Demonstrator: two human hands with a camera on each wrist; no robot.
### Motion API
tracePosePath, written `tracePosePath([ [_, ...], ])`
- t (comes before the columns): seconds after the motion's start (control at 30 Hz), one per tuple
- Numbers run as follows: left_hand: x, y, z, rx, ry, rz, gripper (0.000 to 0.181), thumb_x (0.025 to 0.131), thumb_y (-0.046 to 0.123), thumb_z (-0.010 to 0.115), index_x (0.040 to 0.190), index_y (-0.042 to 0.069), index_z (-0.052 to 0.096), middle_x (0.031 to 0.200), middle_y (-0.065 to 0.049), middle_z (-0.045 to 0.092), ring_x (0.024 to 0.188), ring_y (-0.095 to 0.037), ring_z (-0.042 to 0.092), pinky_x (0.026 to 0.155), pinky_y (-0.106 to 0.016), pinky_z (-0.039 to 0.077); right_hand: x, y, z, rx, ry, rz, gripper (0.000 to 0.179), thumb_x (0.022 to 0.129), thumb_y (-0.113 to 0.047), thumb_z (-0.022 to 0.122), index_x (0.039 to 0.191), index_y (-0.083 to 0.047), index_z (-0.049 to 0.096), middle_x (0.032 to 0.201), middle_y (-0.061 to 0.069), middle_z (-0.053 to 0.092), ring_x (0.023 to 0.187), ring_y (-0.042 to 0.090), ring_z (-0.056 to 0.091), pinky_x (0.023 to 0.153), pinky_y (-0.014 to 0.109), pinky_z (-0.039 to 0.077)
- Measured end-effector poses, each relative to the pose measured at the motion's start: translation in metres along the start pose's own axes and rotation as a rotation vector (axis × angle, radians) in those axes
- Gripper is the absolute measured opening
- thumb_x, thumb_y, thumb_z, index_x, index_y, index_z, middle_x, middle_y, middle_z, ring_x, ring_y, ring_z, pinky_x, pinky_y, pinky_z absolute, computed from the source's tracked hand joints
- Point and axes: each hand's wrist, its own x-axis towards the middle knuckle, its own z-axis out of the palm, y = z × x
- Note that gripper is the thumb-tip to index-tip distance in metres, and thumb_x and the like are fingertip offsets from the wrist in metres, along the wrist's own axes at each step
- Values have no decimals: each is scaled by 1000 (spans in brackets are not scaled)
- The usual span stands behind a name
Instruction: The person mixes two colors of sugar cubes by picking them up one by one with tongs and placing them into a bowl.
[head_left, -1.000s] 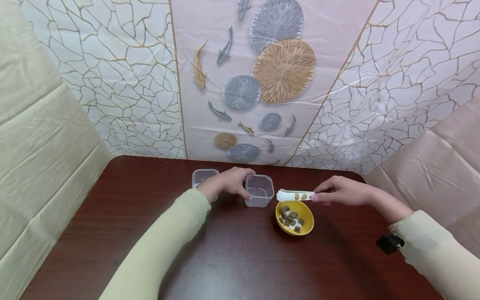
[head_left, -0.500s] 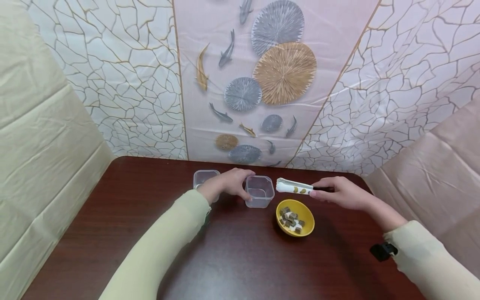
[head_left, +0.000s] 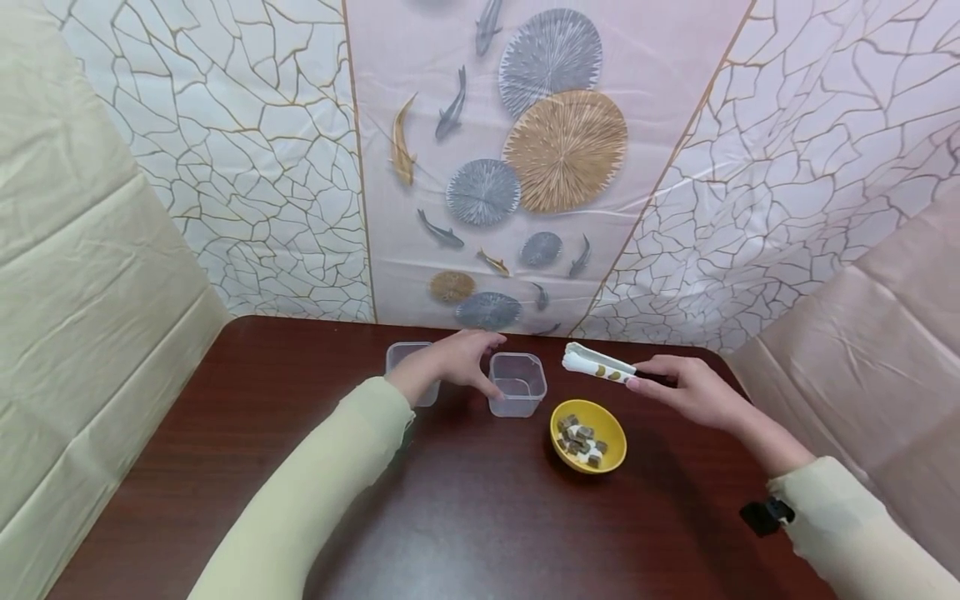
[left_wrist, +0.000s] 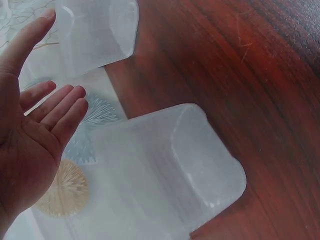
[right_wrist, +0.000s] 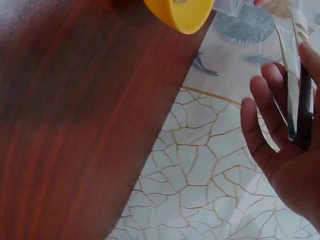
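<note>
My right hand (head_left: 693, 390) pinches a pair of food tongs (head_left: 596, 364), white with gold marks at the tip and dark at the handle end. Raised behind the yellow bowl, the tongs have slightly parted arms with nothing visible between them; the right wrist view shows both arms (right_wrist: 291, 70) beside curved fingers. In the yellow bowl (head_left: 613, 454) lie several brownish cubes (head_left: 583, 443) and white bits. My left hand (head_left: 463, 360) is spread at the left side of a clear square container (head_left: 517, 406), thumb tip right at its rim. Nothing shows inside that container.
A second clear container (head_left: 399, 357) stands left of the first, partly hidden behind the left wrist; it looms large in the left wrist view (left_wrist: 200, 155). The dark wooden table (head_left: 480, 517) ends at a patterned cloth backdrop (head_left: 480, 250). Beige cloth (head_left: 90, 333) flanks the left side.
My right hand has lifted the tongs up and away from the bowl, and their arms have parted. The left hand's fingers have come slightly off the clear container's far rim.
</note>
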Motion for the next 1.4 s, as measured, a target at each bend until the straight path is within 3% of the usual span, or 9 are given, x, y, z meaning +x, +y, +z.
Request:
tracePosePath([
  [0.23, -16, 0, -11, 52, 30, -5, 96, 88, 43, 88, 163, 5, 42, 160, -16, 51, 150, -30, 46, 126, -45, 36, -5, 10, 23, 16, 164, -13, 16, 98, -19, 79, 111, -9, 81, 86, -7, 66, 74, 8, 54, 63, 26, 44],
  [0.4, -35, -2, -16, 100, 83, -62, 90, 92, 40, 84, 164, 7, 41, 166, -16, 44, 157, -33, 35, 129, -48, 32, -7, 18, 37, -3, 271, -18, 12, 96, -17, 81, 105, -9, 82, 81, -7, 59, 70, 7, 49, 59, 25, 41],
  [0.53, -54, -7, -19, 151, 146, -94, 87, 94, 41, 82, 164, 7, 42, 166, -17, 44, 155, -34, 40, 127, -50, 36, -10, 27, 45, -44, 322, 1, 12, 95, -18, 82, 101, -8, 82, 81, -5, 60, 70, 10, 49, 58, 26, 39],
  [0.77, -97, -17, -23, 116, 303, -153, 87, 94, 41, 82, 164, 8, 42, 164, -20, 46, 150, -38, 46, 122, -56, 41, -23, 47, 56, -166, 278, 126, 29, 96, -29, 80, 108, -2, 81, 85, 2, 64, 74, 22, 57, 59, 38, 44],
  [0.93, -124, -28, -15, 93, 378, -219, 87, 94, 41, 81, 163, 6, 41, 162, -21, 47, 144, -41, 51, 116, -60, 46, -29, 59, 68, -225, 240, 187, 38, 98, -33, 78, 112, 3, 80, 89, 8, 67, 79, 30, 63, 61, 47, 52],
  [1.13, -148, -40, -2, 95, 420, -301, 90, 94, 42, 80, 163, 1, 39, 160, -25, 46, 143, -45, 51, 114, -63, 47, -32, 66, 75, -270, 227, 242, 38, 98, -33, 77, 109, 3, 80, 86, 9, 64, 75, 30, 59, 57, 46, 51],
  [1.4, -180, -55, 10, 120, 398, -404, 93, 95, 40, 79, 164, -3, 33, 160, -32, 43, 146, -49, 46, 112, -67, 47, -38, 73, 81, -315, 193, 275, 33, 97, -33, 78, 101, -1, 80, 79, 6, 57, 69, 27, 54, 51, 40, 43],
])
